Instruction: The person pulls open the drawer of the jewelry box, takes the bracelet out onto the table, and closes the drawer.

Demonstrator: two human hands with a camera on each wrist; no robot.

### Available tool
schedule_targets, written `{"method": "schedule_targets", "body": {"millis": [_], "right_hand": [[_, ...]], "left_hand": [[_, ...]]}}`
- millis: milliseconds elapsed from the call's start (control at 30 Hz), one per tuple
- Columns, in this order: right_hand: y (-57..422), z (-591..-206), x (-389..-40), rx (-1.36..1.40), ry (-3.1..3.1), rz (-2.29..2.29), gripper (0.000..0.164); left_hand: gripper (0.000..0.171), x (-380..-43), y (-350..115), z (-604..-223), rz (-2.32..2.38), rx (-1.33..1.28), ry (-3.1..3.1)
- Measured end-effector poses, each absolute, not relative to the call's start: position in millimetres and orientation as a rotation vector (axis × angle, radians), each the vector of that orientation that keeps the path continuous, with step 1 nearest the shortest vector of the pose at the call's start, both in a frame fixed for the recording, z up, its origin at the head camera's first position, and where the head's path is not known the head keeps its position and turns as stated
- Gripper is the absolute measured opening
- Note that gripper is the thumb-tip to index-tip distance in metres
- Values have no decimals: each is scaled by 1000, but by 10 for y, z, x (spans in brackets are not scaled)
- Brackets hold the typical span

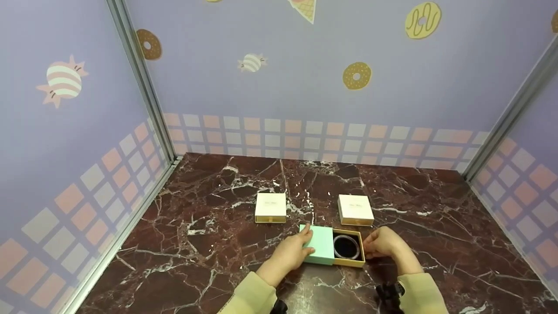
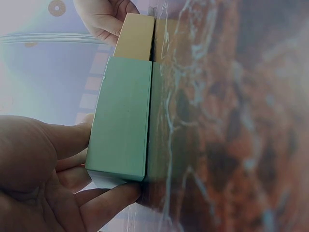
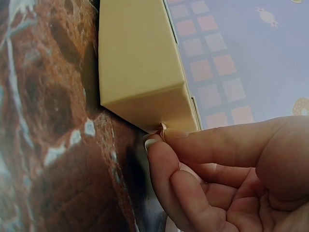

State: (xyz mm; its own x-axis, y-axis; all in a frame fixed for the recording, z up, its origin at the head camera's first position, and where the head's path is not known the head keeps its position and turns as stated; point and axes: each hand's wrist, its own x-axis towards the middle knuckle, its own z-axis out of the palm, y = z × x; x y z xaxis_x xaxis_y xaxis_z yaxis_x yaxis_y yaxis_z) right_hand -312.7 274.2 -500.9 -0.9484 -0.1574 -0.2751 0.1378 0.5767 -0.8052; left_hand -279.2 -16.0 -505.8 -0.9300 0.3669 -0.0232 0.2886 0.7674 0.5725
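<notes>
A mint-green box sleeve [image 1: 318, 245] lies flat on the table in the head view, with its yellow drawer [image 1: 362, 248] slid partly out to the right. Inside the drawer, a pale round bangle [image 1: 347, 247] rests on a black lining. My left hand [image 1: 287, 253] grips the sleeve at its left end, thumb on the near part and fingers around the end and far side. At the drawer's outer end, my right hand [image 1: 386, 242] pinches a small ribbon pull tab [image 3: 163, 129] between thumb and index finger.
Two cream boxes with gold lower edges, a left one [image 1: 270, 208] and a right one [image 1: 355, 209], stand behind the green box. The dark red marbled table [image 1: 209, 257] is bounded by patterned panels at the back [image 1: 279, 87] and on both sides.
</notes>
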Motion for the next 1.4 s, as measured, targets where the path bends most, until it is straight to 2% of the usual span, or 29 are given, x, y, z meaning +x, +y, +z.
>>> {"method": "schedule_targets", "body": {"millis": [633, 933, 1400], "right_hand": [[2735, -4959, -3130, -8, 2487, -1368, 11], [2687, -4929, -3161, 19, 2765, -1306, 12], [2537, -4883, -3156, -118, 2934, -1263, 12]], "left_hand": [[62, -2794, -147, -5056, 873, 509, 2829], [62, -2793, -151, -5063, 877, 527, 2835], [63, -2801, -164, -5080, 882, 554, 2836]]}}
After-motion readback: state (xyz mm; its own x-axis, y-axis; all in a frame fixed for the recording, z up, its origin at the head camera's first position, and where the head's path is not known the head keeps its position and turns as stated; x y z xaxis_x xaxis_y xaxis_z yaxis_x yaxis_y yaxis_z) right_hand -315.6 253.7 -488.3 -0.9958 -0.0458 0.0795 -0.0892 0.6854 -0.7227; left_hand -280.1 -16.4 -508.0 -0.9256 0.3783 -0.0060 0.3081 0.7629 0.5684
